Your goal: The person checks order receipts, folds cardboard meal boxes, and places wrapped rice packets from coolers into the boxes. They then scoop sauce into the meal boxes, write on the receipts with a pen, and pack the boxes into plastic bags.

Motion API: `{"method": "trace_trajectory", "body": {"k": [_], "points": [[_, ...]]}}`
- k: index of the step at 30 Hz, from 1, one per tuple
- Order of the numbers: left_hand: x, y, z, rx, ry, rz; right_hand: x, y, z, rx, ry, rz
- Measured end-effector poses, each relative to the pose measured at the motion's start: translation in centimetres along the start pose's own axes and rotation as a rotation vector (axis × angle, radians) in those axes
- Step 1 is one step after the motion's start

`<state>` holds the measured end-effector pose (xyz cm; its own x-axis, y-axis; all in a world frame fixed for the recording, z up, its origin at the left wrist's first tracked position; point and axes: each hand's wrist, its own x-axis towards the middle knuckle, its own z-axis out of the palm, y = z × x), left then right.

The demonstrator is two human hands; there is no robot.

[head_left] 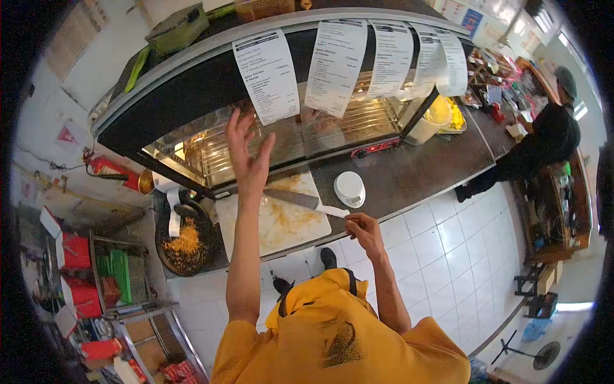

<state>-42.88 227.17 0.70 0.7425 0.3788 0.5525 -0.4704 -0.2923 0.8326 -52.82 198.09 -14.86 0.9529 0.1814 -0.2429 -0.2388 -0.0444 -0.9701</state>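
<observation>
My left hand [248, 153] is raised before the glass display warmer [358, 121], fingers spread and holding nothing. Just above it hangs a printed order slip [267, 77]. My right hand [366, 235] grips the end of the white handle of a knife [297, 199]. The wide blade points left, over the white cutting board [243, 224], which is smeared with orange-brown residue. Beyond my right hand stands a small white kitchen scale [350, 188]. Left of the board, a dark pan [165, 253] contains orange shredded food [183, 240] and a utensil with a pale handle.
More order slips [336, 67] hang along the warmer's top edge. A white bucket [427, 125] with yellow contents stands at its right end. A co-worker [543, 137] in dark clothes is at the right counter. Metal shelving [153, 326] with red boxes stands lower left.
</observation>
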Motion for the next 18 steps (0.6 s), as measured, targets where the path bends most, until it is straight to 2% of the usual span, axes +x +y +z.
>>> {"method": "trace_trajectory", "body": {"k": [4,7,13,18], "points": [[1.4,-1.3,1.9,-0.068,-0.033,0.026,1.2,0.3,-2.0,0.037,-0.015,0.059],[0.9,-0.5,3.1,-0.040,0.021,-0.068,2.6,0.9,-2.6,0.056,-0.034,0.032],[0.8,-3.9,3.4,0.126,0.058,0.030,4.9,-1.2,-1.5,0.005,-0.138,0.046],[-0.2,-3.7,3.4,0.101,0.076,-0.073,4.9,-0.5,-0.3,0.033,-0.191,0.022]]}}
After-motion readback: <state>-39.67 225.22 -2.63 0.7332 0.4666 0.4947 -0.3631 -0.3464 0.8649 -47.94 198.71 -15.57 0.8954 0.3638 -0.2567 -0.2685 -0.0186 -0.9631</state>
